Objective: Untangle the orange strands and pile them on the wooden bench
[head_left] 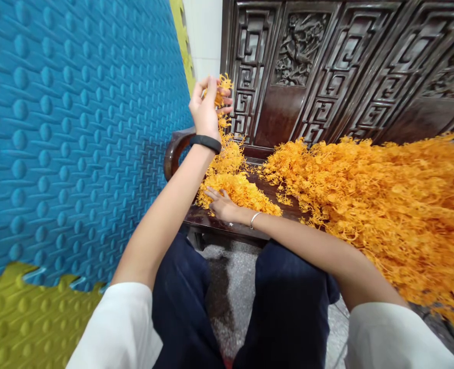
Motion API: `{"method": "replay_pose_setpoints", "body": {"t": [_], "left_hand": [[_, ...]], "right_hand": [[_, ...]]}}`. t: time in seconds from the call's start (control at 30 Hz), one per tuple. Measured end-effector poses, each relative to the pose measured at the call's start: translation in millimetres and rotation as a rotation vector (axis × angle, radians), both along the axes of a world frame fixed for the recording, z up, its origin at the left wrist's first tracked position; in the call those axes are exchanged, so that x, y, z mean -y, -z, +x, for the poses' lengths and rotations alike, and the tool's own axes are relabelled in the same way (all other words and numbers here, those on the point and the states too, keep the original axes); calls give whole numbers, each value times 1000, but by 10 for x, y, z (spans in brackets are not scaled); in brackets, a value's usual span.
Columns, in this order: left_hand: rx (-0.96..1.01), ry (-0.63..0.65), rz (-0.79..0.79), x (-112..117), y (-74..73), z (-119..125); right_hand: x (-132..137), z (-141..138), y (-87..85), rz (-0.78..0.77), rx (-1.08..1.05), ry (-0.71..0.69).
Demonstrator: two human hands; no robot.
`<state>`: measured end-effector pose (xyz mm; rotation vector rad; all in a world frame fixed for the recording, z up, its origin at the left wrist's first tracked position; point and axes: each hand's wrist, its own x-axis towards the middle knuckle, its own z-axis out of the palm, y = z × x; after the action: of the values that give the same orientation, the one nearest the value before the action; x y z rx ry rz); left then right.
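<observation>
My left hand (208, 105), with a black band at the wrist, is raised above the bench's left end. Its fingers are curled around some orange, frilly plastic flower pieces (225, 81), and more of them hang below the hand. My right hand (224, 206), wearing a silver bangle, rests lower down at the near edge of a small orange pile (245, 190). Its fingers are stretched out and touch the pieces; I see nothing gripped in them. The small pile lies on the dark wooden bench seat (254, 230).
A much larger heap of orange flower pieces (388, 189) covers the bench to the right. Behind stands a carved wooden backrest (278, 110). A curved armrest (172, 156) is at the left, beside a blue textured foam mat (76, 128) with yellow edging. Speckled floor (236, 277) shows between my knees.
</observation>
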<state>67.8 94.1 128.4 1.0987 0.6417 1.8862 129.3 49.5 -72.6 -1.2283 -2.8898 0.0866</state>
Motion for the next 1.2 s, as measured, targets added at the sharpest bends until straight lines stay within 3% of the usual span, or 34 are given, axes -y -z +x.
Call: {"method": "replay_pose_setpoints", "body": {"t": [0.3,0.5,0.83,1.07,1.2], "left_hand": [[-59,28,9,4,-87,10],[-105,42,100,68,-114,1],[-141,34,221,376,-193,-91],[-192,-108,428,673,-242,-409],[-228,-31,468,786,-159,-512]], "right_hand": [[15,48,-12,5,-35,-11],[15,72,-32,-26,-70,2],[24,119,-93,0,-100,74],[-87,387,-222,138,-549,406],[-185,688,-314,91,-915,646]]}}
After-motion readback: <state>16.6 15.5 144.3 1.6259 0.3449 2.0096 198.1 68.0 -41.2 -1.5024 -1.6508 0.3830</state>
